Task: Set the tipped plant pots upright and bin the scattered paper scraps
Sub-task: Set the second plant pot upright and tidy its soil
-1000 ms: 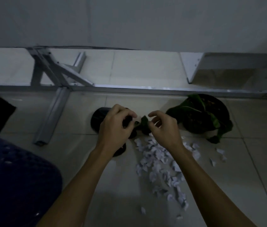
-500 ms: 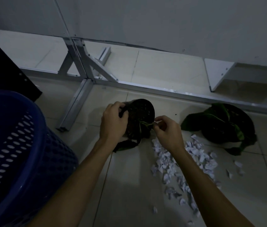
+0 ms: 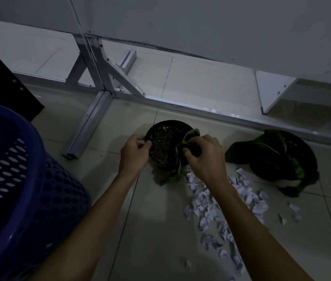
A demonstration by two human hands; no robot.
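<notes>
A small black plant pot (image 3: 166,145) stands on the floor tiles with its soil facing up and green leaves drooping over its near right side. My left hand (image 3: 134,153) grips the pot's left rim. My right hand (image 3: 204,157) holds the right rim and the plant's leaves. A second, larger black pot (image 3: 282,157) with big green leaves sits to the right. White paper scraps (image 3: 217,207) lie scattered on the floor between the pots and toward me, partly hidden by my right forearm.
A blue perforated plastic basket (image 3: 45,201) stands at the lower left. A metal frame leg (image 3: 87,122) and floor rail (image 3: 221,116) run behind the pots, below a grey wall panel. A dark board leans at the far left.
The small pot has gone from lying on its side to standing with its soil up. Both hands now hold its rim. The view has swung toward the basket.
</notes>
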